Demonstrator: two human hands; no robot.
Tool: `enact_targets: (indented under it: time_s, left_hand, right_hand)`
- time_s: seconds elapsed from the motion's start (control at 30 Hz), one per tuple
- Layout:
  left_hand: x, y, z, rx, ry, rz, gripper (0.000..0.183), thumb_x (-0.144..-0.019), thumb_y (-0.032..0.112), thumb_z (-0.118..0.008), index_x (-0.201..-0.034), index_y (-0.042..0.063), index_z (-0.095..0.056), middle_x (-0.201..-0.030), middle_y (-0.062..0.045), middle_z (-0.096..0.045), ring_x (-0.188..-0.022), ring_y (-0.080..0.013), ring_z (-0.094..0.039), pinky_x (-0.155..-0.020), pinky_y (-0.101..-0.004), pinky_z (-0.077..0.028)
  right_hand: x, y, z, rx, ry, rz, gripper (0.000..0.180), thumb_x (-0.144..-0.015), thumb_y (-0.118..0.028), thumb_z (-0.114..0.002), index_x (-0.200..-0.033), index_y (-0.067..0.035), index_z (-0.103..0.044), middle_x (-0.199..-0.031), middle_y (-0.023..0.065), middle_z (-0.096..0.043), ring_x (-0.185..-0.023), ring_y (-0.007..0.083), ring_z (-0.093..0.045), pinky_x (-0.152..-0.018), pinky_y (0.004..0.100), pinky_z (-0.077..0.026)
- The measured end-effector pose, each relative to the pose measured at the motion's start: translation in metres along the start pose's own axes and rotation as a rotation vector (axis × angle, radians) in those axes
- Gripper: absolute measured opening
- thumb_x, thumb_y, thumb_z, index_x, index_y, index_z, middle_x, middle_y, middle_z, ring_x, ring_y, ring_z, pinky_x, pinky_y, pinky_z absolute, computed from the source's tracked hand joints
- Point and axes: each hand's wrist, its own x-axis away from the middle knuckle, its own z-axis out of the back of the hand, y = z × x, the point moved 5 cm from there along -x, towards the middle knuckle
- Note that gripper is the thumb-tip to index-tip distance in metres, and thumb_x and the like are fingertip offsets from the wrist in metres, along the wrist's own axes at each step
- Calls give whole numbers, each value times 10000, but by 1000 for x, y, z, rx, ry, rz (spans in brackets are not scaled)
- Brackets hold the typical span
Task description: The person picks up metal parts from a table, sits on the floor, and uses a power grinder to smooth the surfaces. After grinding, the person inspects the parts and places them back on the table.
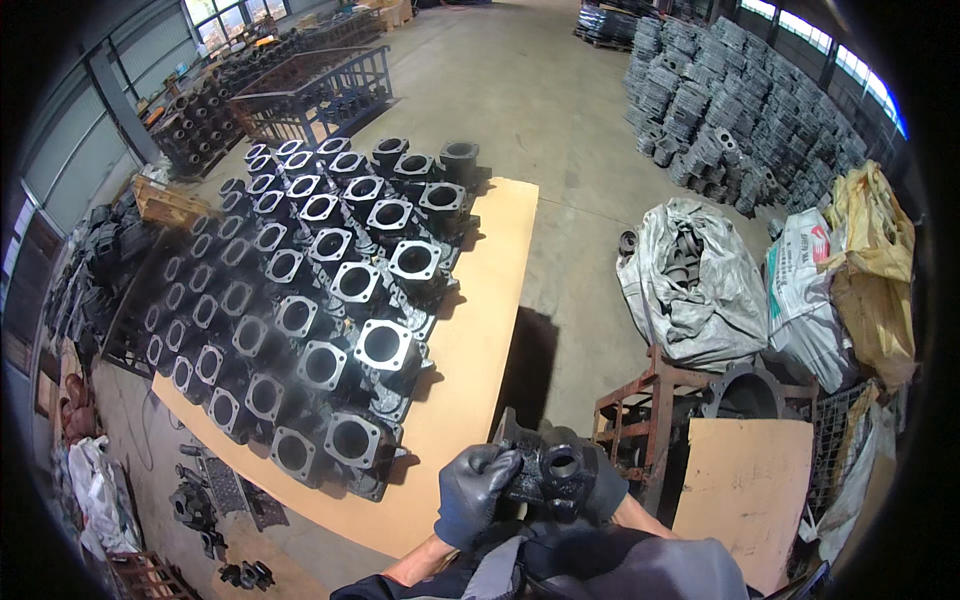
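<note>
A black metal casting (pixel 544 466) with a round bore is held between both gloved hands, close to my body at the bottom centre. My left hand (pixel 480 484), in a grey-coated blue glove, grips its left side with thumb and fingers together. My right hand (pixel 606 484) holds the right side from behind, its fingers partly hidden by the casting. To the left, rows of black castings with bright machined square flanges (pixel 382 345) stand on a tan board (pixel 506 247).
A rusty metal frame (pixel 660 420) and a second tan board (pixel 739 495) are at the right. Beyond lie white sacks (pixel 720 300) of parts and stacked grey castings (pixel 697 97). A blue metal crate (pixel 349 82) stands at the back left. Loose parts (pixel 193 506) lie on the floor, lower left.
</note>
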Motion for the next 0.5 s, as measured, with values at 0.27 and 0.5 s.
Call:
enact_targets:
  time_s: [0.27,0.5]
  left_hand:
    - [-89,55,-38,133,298,-17,217,-893,128,-698,-1004,-56,-668,-842,-97,-702,-759,-129,-615,-693,-290,-517]
    - [-140,65,-48,-247,379,-76,204,-950,139,-622,-1031,-48,-632,-856,-132,-697,-754,-149,-635,-693,-315,-525]
  right_hand:
    - [-137,-62,49,158,-229,320,304,-764,-98,-770,-1047,-52,-668,-1002,54,-669,-897,147,-624,-826,326,-544]
    - [-201,27,81,-617,-493,-189,231,-902,-64,-648,-1128,-38,-688,-1047,41,-693,-915,100,-616,-824,281,-550]
